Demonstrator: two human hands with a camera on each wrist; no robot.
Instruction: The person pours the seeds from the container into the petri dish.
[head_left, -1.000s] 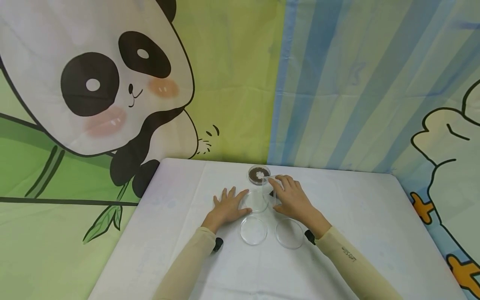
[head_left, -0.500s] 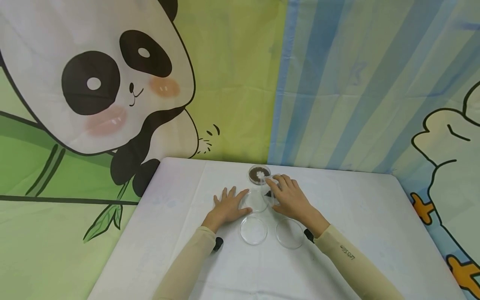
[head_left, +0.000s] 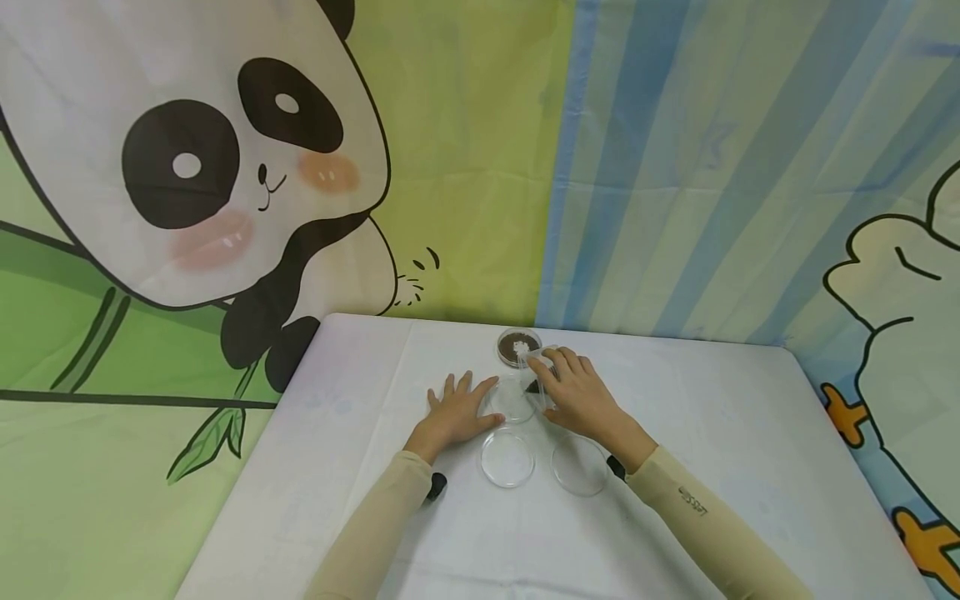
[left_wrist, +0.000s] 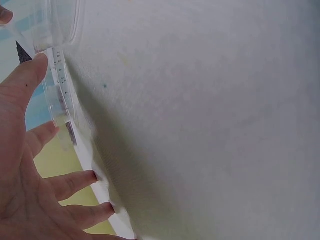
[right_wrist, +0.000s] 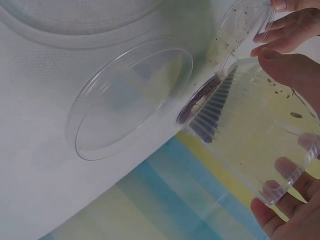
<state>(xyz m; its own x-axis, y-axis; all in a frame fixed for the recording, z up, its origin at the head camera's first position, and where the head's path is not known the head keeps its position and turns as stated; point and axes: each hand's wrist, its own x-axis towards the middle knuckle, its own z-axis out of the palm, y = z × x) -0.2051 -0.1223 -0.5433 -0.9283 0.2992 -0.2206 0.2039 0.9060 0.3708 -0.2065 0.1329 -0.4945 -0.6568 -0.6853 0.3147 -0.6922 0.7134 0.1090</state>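
My right hand (head_left: 581,398) grips a clear plastic box (right_wrist: 250,135) with ribbed walls, tilted to the left. Dark grains (head_left: 534,387) lie bunched at the box's low end. Below that end is a clear petri dish (head_left: 512,402), its floor dotted with dark specks in the right wrist view. My left hand (head_left: 455,418) rests beside this dish with fingers spread. Its thumb (left_wrist: 35,70) and index finger touch the rim on either side. Closer to me lie another clear petri dish (head_left: 507,459) on the left and a round clear dish (head_left: 579,467) on the right.
Behind the box, a petri dish of brown material with a white middle (head_left: 518,347) stands near the far edge of the white table (head_left: 675,417). A printed cloth with a panda (head_left: 300,183) hangs behind the table.
My right hand has moved slightly left and tipped the box further over the speckled dish. The dark grains have shifted left with it. The left hand has stayed in place.
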